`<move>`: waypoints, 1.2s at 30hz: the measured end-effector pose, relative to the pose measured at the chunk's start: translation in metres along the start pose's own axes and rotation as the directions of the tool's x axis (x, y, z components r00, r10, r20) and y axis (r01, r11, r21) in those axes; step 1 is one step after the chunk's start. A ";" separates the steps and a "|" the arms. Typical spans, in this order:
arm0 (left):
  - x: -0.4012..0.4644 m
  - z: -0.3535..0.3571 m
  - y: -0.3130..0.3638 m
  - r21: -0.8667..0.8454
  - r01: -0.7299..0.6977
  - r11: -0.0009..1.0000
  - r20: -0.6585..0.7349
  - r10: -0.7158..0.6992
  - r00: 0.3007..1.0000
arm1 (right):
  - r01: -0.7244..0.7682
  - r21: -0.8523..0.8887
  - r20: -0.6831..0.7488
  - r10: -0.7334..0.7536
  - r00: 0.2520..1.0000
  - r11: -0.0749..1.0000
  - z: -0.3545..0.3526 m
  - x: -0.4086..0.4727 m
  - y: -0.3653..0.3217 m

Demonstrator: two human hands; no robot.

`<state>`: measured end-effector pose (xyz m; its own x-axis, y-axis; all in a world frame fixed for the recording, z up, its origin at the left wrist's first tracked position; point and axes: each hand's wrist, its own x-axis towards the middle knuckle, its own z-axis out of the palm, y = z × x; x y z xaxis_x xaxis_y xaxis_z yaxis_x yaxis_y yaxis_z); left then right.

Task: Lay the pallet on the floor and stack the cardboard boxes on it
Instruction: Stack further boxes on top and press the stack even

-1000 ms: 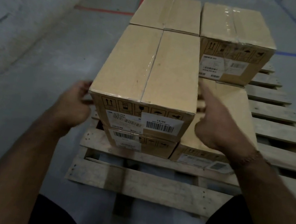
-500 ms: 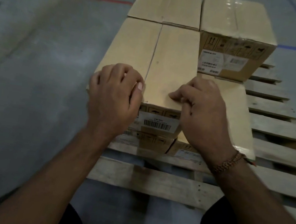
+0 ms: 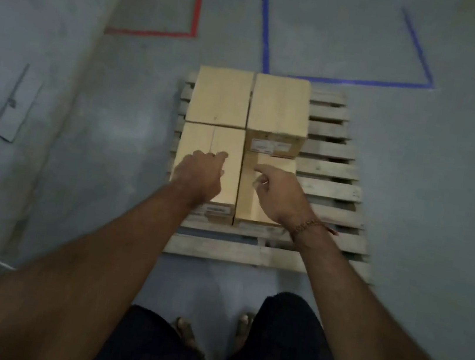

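Pallet [image 3: 325,190] flat on the grey floor [image 3: 426,208], cardboard boxes [image 3: 278,105] stacked over its left half, right slats bare. Near-left stack two boxes high; near-right box [image 3: 245,199] sits lower. Left hand [image 3: 198,174] hangs over the near-left top box [image 3: 227,178], right hand [image 3: 279,193] over the near-right box; fingers loosely curled, gripping nothing, contact unclear. Red and blue tape lines [image 3: 265,23] on floor at far side

matt tan cardboard boxes [image 3: 221,97], rough pale wooden pallet [image 3: 325,190], smooth grey concrete floor [image 3: 413,190]
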<state>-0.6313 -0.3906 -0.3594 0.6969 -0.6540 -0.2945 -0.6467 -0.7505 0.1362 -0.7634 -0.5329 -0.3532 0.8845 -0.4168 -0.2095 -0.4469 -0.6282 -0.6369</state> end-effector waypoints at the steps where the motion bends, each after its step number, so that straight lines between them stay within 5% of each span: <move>1: -0.011 -0.021 0.022 -0.028 -0.014 1.000 0.010 0.014 1.000 | -0.035 0.025 -0.050 0.036 0.998 0.999 -0.036 -0.021 -0.007; 5: -0.051 -0.100 0.124 -0.169 -0.115 0.979 -0.011 0.114 0.993 | -0.165 0.102 -0.188 0.182 0.965 0.981 -0.159 -0.103 -0.008; 12: -0.080 -0.163 0.344 -0.189 -0.339 0.922 -0.027 0.341 0.940 | -0.201 0.136 -0.299 0.234 0.925 0.970 -0.318 -0.200 0.069; 22: -0.094 -0.145 0.669 -0.294 -0.531 0.794 0.027 0.563 0.826 | -0.427 0.247 -0.495 0.492 0.716 0.870 -0.496 -0.353 0.249; 27: -0.087 -0.121 0.803 -0.538 -0.549 0.639 -0.021 0.641 0.767 | -0.538 0.278 -0.520 0.595 0.613 0.796 -0.563 -0.392 0.338; 32: -0.040 -0.102 0.924 -0.608 -0.565 0.557 -0.024 0.699 0.715 | -0.597 0.244 -0.487 0.629 0.606 0.765 -0.634 -0.388 0.433; 36: 0.030 -0.093 1.012 -0.624 -0.523 0.581 0.006 0.673 0.740 | -0.625 0.224 -0.426 0.652 0.627 0.748 -0.699 -0.359 0.517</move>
<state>-1.2364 -1.1786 -0.1426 0.0785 -0.9882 -0.1318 -0.5470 -0.1532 0.8230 -1.4055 -1.1668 -0.0887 0.2067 -0.9508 -0.2309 -0.8571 -0.0621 -0.5114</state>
